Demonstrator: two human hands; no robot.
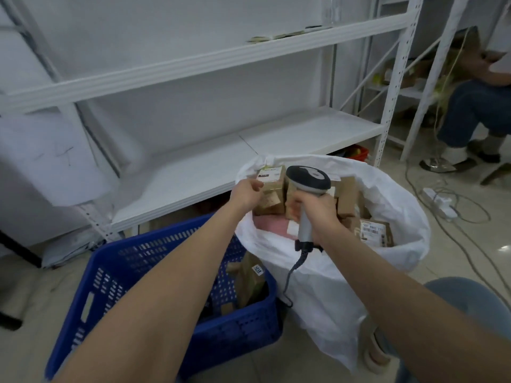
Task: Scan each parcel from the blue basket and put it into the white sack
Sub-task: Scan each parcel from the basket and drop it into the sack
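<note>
In the head view, the left grip (246, 193) is closed on a brown parcel (272, 193), the fingers curled at its left side, and holds it in the mouth of the sack (331, 286), close to the far-left part of the rim. The parcel stands nearly upright, with its label end toward the far rim. It lies directly to the right of the left grip and touches it. The right grip (318, 212) is closed around the handle of the scanner (308, 178), whose head is just beside the parcel on its right. So the parcel is between the two grips, above other boxes (376, 233) lying in the sack. I judge that the scan is in hand or done, and the next move is only to let the parcel down. The basket (154, 252) stands on the floor just beside the sack's left side, with some parcels left in it, and the left grip is the nearer one to it.
</note>
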